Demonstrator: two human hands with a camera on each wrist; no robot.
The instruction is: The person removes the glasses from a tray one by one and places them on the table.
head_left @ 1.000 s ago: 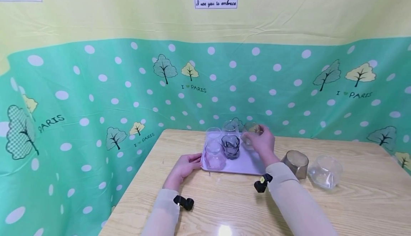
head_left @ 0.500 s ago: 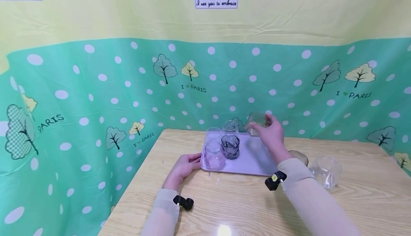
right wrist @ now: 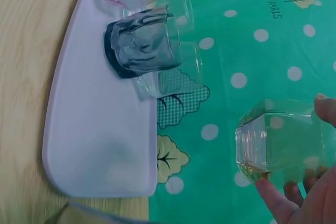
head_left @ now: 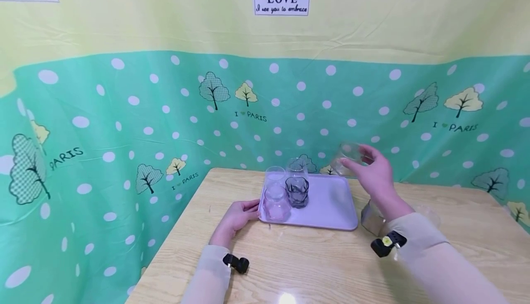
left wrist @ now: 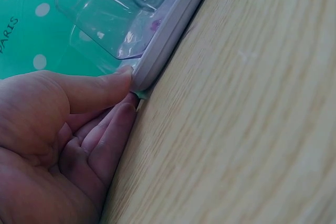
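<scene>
My left hand (head_left: 238, 215) pinches the near left corner of a pale lilac tray (head_left: 327, 209), thumb on top and fingers underneath in the left wrist view. On the tray's left half stand a pink-tinted glass (head_left: 276, 206), a dark grey wavy glass (head_left: 297, 194) and two clear glasses behind them, one of them a clear glass (head_left: 297, 168) at the back. Beyond the tray's far right corner, my right hand (head_left: 378, 175) holds a see-through, faintly amber faceted glass (right wrist: 278, 142) in the air, tilted, between thumb and fingers.
A brown-tinted glass (head_left: 371, 220) stands on the wooden table (head_left: 310, 262) just right of the tray, partly behind my right forearm. Another clear glass (head_left: 432, 214) is mostly hidden by the sleeve. A green dotted curtain (head_left: 165, 111) hangs close behind the table.
My right hand has lifted the faceted glass from the tray's back right area and carried it up and right. The left hand stays at the tray's corner.
</scene>
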